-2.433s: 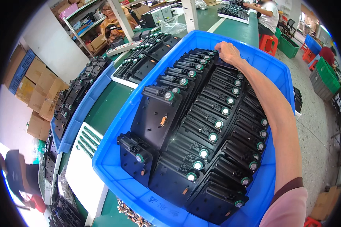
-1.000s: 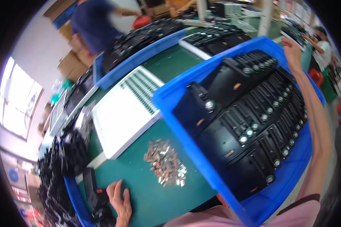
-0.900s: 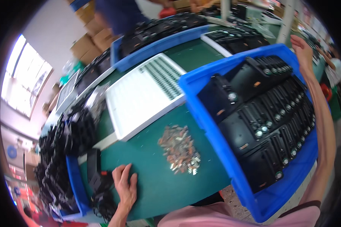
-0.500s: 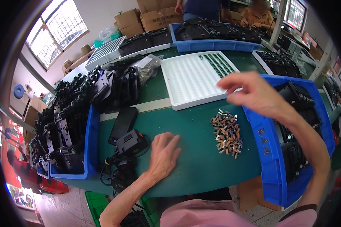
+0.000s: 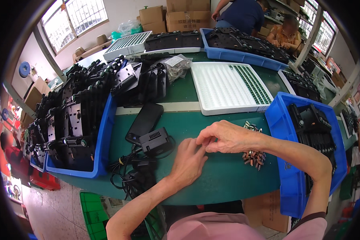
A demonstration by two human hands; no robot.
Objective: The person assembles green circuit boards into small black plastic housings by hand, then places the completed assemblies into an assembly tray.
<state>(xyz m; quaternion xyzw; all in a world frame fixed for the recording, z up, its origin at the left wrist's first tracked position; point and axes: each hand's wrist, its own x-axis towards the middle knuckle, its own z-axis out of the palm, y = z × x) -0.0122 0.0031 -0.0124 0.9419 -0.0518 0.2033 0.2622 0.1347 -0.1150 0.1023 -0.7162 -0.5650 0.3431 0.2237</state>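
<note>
Above the green table [image 5: 228, 180], my hands meet at the fingertips. My right hand [image 5: 233, 138] reaches in from the right, its thumb and fingers pinched together. Against it, my left hand [image 5: 187, 163] rests low over the tabletop with bent fingers. Anything between the fingertips is too small or too hidden to make out. Partly behind my right hand and wrist lies a loose pile of small metal and brown components [image 5: 255, 159]. Farther back sits a white slotted tray [image 5: 233, 111], with rows of small green parts [image 5: 252, 85] along its right side.
Blue bins [image 5: 104, 140] [image 5: 285, 168] full of black plastic assemblies flank me. Left of my hands are a black phone-like slab [image 5: 145, 124], a black adapter [image 5: 155, 141] and tangled cables [image 5: 128, 176]. Behind are a bagged bundle [image 5: 177, 68], a blue tray [image 5: 244, 57] and two people.
My right hand has moved from the white tray's right edge down and left to my left hand's fingertips. My view has shifted slightly, and the person at the back bends over.
</note>
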